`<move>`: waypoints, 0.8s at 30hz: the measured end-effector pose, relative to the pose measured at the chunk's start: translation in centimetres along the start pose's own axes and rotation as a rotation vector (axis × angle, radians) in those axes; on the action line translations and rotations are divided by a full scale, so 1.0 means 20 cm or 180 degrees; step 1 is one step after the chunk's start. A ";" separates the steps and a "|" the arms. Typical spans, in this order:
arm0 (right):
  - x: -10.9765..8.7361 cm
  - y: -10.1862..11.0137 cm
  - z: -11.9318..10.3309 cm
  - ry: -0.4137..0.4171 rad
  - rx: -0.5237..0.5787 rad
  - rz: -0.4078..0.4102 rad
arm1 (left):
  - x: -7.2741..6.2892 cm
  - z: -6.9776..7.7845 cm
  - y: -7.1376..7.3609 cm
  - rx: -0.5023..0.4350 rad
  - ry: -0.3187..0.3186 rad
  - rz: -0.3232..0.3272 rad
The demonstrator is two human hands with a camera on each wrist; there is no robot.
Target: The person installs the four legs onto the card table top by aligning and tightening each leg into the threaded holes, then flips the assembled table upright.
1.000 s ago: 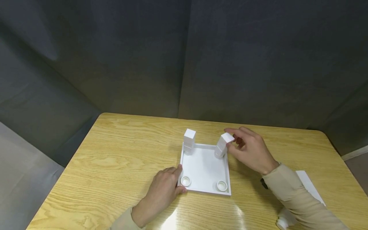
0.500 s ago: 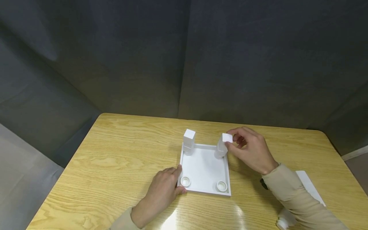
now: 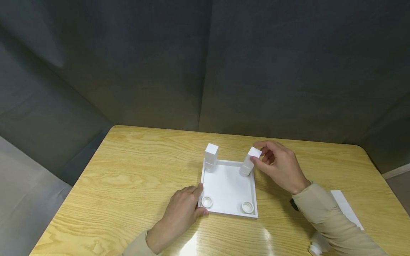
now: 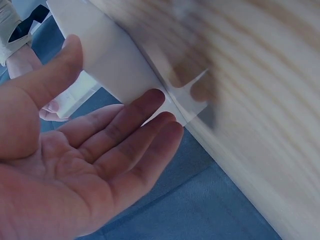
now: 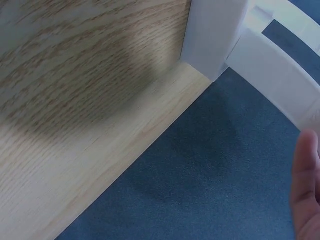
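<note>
A shallow square white tray-like base (image 3: pixel 229 188) lies on the table, with a round white socket (image 3: pixel 207 202) at its near left corner and another socket (image 3: pixel 247 207) at its near right. At the far right corner stands a square white post (image 3: pixel 246 165), leaning slightly right. My right hand (image 3: pixel 282 169) pinches its top between thumb and fingers. A matching post (image 3: pixel 211 156) stands upright at the far left corner. My left hand (image 3: pixel 180 209) holds the base's near left corner, thumb (image 4: pixel 72 50) on one side and fingers on the other.
Under my right forearm lies a loose white piece (image 3: pixel 317 245) with a round end, partly hidden by the sleeve. Beside it is a flat white strip (image 3: pixel 347 209). A dark curtain (image 3: pixel 205 71) hangs behind the wooden table (image 3: pixel 134 170).
The right post has turned under my right fingers; its top swung left to upright, then back to a rightward lean. My left hand and the base have stayed in place.
</note>
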State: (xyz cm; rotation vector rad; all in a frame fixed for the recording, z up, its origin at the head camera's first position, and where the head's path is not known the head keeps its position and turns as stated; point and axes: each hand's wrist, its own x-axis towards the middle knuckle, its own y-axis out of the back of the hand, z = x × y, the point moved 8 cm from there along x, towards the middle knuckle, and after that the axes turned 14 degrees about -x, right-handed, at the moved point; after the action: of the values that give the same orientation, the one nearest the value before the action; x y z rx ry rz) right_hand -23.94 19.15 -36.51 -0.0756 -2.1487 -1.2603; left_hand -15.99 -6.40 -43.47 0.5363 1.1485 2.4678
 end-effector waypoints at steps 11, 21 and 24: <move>0.00 0.00 -0.03 0.0150 0.0038 -0.0116 | 0.00 -0.01 -0.01 -0.0024 -0.0152 0.0088; -0.01 -0.01 -0.02 0.0117 0.0026 -0.0216 | 0.00 0.00 0.00 -0.0029 -0.0002 -0.0008; -0.01 -0.02 -0.01 0.0067 0.0076 -0.0236 | 0.00 0.00 0.00 -0.0020 -0.0001 -0.0003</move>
State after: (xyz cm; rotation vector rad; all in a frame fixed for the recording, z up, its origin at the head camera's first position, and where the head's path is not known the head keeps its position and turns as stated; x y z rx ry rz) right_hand -23.83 18.86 -36.87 0.0275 -2.1656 -1.2713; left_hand -16.00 -6.40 -43.54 0.5343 1.1401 2.4695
